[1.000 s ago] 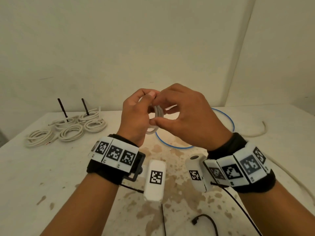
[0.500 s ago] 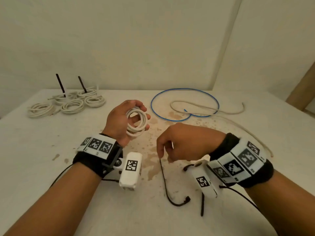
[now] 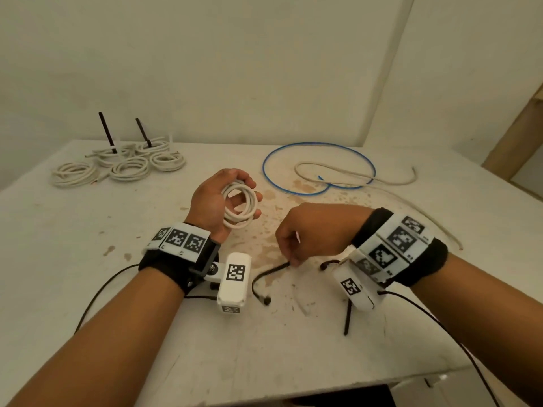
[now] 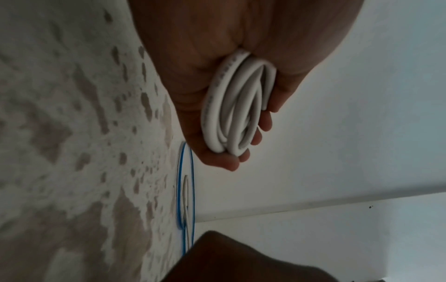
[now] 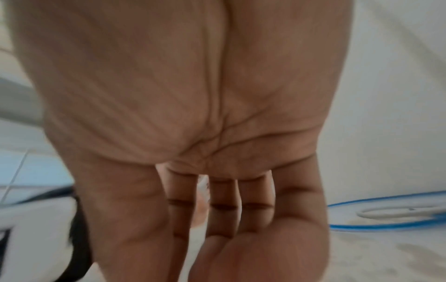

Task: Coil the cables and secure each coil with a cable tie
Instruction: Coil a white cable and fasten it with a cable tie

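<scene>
My left hand (image 3: 249,190) grips a small coil of white cable (image 3: 239,205) above the table, fingers curled through and around its loops; the left wrist view shows the same coil (image 4: 231,106) in the palm. My right hand (image 3: 290,257) is down on the table to the right of it. Thumb and fingertips pinch the upper end of a black cable tie (image 3: 258,282) that curves away toward me. In the right wrist view only the palm and curled fingers (image 5: 222,208) show, and the pinch itself is hidden.
Several tied white coils (image 3: 129,167) lie at the back left. A loose blue cable (image 3: 320,146) and a loose white cable (image 3: 352,179) lie at the back centre. Two more black ties (image 3: 348,318) lie by my right wrist. The table's front edge (image 3: 323,389) is close.
The hands have come apart and dropped. The right hand let go of the coil and went down to the black tie. The left hand keeps the coil.
</scene>
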